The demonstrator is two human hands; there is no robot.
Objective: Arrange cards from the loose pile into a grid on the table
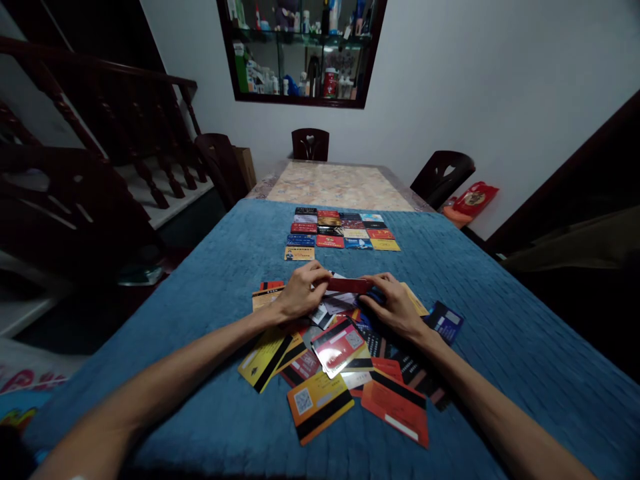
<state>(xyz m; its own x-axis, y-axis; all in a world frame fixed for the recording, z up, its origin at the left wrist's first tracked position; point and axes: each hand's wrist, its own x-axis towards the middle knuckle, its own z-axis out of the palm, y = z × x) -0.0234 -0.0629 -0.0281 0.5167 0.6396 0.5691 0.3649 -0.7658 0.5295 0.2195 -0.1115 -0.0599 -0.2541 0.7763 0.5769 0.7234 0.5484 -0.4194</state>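
Observation:
Between my two hands a red card (347,285) is held by its ends, tilted so that it shows as a narrow strip. My left hand (303,291) pinches its left end, and my right hand (393,303) grips the right end. Beneath them spreads a loose pile of plastic cards, among them a yellow card (320,405), an orange card (395,405), a pink-red card (339,347) and a dark blue card (445,322). Beyond the hands, several cards lie in a grid of rows, with a yellow card (299,253) at its near left corner.
A blue cloth (210,280) covers the near part of the table, and the patterned tabletop (335,183) shows at the far end. Dark wooden chairs (310,144) stand around it. On the right is a red bag (476,198); a glass-shelved cabinet (300,100) is set into the wall.

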